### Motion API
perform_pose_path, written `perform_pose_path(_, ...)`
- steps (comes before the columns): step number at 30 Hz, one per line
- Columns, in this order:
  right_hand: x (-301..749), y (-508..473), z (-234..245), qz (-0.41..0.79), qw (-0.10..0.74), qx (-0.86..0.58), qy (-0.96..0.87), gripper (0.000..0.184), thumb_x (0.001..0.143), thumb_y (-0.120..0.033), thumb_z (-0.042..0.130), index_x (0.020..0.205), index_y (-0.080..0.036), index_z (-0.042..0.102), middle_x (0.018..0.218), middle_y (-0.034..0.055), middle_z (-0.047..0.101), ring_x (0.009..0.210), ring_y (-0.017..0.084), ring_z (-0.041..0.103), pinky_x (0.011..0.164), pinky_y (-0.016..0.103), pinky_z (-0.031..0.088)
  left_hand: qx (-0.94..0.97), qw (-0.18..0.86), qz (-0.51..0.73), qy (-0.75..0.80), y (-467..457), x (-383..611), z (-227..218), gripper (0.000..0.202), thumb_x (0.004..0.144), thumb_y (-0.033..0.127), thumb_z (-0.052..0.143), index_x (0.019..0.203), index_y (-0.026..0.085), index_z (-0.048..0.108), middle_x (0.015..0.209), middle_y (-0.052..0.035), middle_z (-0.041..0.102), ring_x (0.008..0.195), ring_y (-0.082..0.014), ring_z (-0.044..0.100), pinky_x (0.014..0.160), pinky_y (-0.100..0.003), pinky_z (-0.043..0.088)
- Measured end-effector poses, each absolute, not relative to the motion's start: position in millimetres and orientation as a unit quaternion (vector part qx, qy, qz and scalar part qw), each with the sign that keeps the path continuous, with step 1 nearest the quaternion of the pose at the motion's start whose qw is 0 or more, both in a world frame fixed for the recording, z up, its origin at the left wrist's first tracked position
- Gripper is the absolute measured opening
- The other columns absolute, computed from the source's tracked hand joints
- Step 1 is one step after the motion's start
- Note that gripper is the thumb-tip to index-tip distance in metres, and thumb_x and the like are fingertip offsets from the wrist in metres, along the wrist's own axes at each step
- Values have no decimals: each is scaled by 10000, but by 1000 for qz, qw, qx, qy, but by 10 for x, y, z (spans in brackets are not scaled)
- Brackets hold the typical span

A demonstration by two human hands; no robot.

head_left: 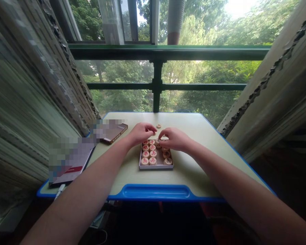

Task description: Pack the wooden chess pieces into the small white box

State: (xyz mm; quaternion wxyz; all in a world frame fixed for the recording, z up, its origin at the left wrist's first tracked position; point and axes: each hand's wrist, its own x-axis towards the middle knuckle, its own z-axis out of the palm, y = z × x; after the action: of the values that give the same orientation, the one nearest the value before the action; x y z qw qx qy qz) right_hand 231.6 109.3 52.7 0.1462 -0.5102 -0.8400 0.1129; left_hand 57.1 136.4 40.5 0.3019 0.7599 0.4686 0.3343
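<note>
A shallow white box [156, 167] holds round wooden xiangqi pieces stacked in columns, with red characters on the left and dark ones on the right. Beyond its far edge, my left hand [142, 132] has its fingers curled down at a xiangqi piece [154, 133], partly covered by the fingertips. With thumb and fingers pinched together, my right hand [175, 139] is at another piece [157, 143] in the upper middle of the box. That hand hides part of the right column. One more piece [158, 126] lies farther back on the table.
The pale table [206, 163] has a blue rim and a blue front tray [156, 191]. A brown box lid [117, 132] lies at left, beside a dark-edged flat item [73, 169], partly pixelated. Curtains flank the window, and a green railing [156, 86] stands behind the table.
</note>
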Motion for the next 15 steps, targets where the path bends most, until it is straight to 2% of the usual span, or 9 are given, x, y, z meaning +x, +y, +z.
perform_pose_path(15, 2306, 1107, 495, 101, 114, -508, -848, 251, 691, -381, 639, 875, -219, 689, 834, 56, 651, 762, 196, 571, 614, 262, 383, 772, 270, 337, 467, 1366, 548, 417, 267, 637, 155, 501, 794, 129, 715, 721, -47, 704, 632, -138, 590, 588, -224, 469)
